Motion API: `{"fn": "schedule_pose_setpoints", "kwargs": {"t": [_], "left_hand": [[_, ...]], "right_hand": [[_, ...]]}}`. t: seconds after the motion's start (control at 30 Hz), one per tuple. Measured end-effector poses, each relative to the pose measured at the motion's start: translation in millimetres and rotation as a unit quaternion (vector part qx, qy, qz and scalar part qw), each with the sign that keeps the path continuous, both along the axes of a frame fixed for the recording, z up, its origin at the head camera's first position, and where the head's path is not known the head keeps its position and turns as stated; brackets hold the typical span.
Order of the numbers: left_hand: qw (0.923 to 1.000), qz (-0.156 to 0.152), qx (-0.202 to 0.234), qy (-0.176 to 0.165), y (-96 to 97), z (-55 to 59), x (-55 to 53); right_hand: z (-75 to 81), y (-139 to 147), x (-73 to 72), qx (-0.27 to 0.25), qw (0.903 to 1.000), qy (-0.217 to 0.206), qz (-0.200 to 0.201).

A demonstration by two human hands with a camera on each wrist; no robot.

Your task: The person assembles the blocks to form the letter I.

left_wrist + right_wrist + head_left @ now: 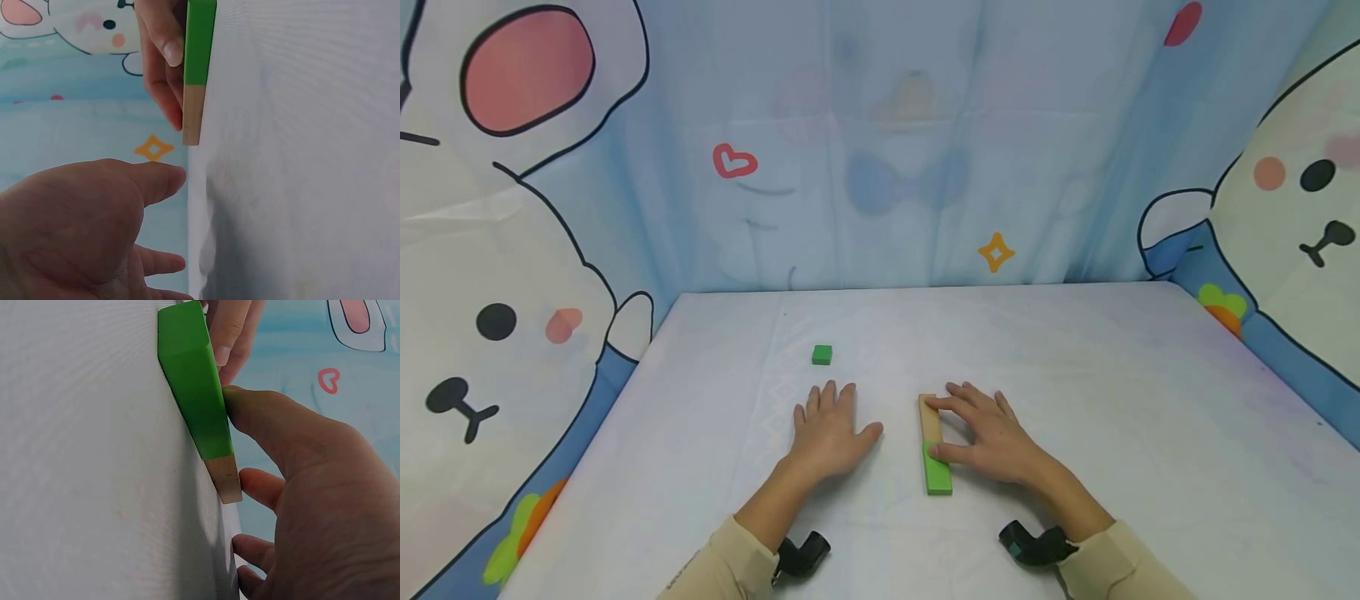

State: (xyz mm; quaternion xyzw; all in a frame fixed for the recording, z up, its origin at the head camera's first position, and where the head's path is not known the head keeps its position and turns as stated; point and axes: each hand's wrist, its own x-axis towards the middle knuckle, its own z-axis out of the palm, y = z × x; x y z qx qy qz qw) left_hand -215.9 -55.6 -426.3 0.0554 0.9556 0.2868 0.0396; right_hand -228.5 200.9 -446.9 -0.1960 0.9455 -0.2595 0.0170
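In the head view a long, narrow piece lies flat on the table, a bare wood block (930, 421) at its far end and a green block (937, 477) at its near end, in one line. From the right side my right hand (996, 437) reaches over it. The thumb touches the green part and the index finger the wood part, both on the upper face in the right wrist view. My left hand (831, 437) hovers low over the cloth with fingers spread, holding nothing. A small green block (822, 356) lies beyond its fingertips, apart from them.
A white cloth (1112, 375) covers the table. Behind its far edge hangs a light blue curtain (887, 208) printed with cartoon animals, which also runs along both sides. Black wrist cameras (802, 554) are strapped below both hands.
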Motion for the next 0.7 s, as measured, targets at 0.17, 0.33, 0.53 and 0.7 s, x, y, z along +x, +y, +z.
{"fn": "schedule_pose_setpoints", "kwargs": {"t": [0.17,0.33,0.53,0.7], "left_hand": [[0.9999,0.012,-0.006,0.002,-2.2,-1.8,-4.3],[0.9991,0.037,-0.020,0.009,-5.0,-4.1,-11.7],[0.9982,0.056,-0.017,0.015,-7.4,-2.1,-15.3],[0.9979,0.060,-0.014,0.016,-8.8,-2.2,-16.8]], "right_hand": [[0.5,0,0.1,0.002,1.0000,-0.002,-0.002],[2.2,0,0.3,0.001,1.0000,-0.004,-0.002],[1.9,1,0.9,-0.001,1.0000,-0.003,0.003],[2.2,1,1.5,0.001,1.0000,-0.001,0.004]]}}
